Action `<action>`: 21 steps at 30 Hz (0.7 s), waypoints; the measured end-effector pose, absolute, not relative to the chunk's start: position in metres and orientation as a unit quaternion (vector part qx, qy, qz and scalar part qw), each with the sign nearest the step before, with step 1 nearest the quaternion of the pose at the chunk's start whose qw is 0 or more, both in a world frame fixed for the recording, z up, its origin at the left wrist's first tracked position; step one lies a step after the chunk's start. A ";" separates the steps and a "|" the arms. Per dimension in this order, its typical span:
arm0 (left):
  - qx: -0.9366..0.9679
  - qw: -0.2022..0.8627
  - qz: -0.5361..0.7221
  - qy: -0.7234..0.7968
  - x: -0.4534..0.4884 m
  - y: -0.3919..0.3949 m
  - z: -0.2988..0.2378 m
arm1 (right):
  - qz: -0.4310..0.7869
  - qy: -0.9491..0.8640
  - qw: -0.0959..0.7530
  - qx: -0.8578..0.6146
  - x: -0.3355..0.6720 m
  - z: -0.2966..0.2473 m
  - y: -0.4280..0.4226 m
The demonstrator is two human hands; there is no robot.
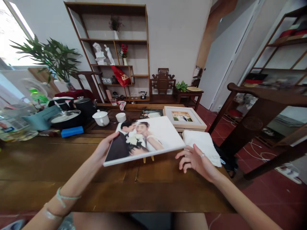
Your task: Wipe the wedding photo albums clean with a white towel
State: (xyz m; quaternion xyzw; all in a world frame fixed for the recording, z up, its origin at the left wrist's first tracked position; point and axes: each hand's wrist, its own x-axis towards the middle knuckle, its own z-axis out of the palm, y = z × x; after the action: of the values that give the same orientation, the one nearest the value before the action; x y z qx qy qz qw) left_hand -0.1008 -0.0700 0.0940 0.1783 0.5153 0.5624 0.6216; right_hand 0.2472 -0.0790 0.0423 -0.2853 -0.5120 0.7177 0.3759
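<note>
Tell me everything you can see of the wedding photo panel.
The wedding photo panel is a flat rectangle with a thick white edge; its material is unclear. Its print shows two people, one in a dark suit, one in a white dress, with white flowers against a pale background. It slants face up above the wooden table, the left hand gripping its left side. The open right hand is at its right corner, contact unclear. Gold-coloured prongs show below its near edge.
</note>
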 end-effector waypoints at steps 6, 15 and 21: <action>0.205 0.659 0.495 0.527 -0.092 -0.073 0.045 | 0.701 -0.500 0.351 -0.367 0.246 0.031 -0.092; 0.319 0.665 0.453 0.501 -0.093 -0.069 0.024 | 0.661 -0.566 0.224 -0.439 0.261 0.015 -0.095; 0.322 0.641 0.457 0.526 -0.085 -0.069 0.023 | 0.565 -0.610 0.240 -0.502 0.304 0.031 -0.094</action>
State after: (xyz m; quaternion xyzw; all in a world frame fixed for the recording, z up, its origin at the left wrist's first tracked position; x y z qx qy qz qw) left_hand -0.0849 -0.0693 0.0229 0.3222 0.5259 0.4575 0.6406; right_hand 0.3039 -0.0942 0.0315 -0.5016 -0.6097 0.5647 0.2403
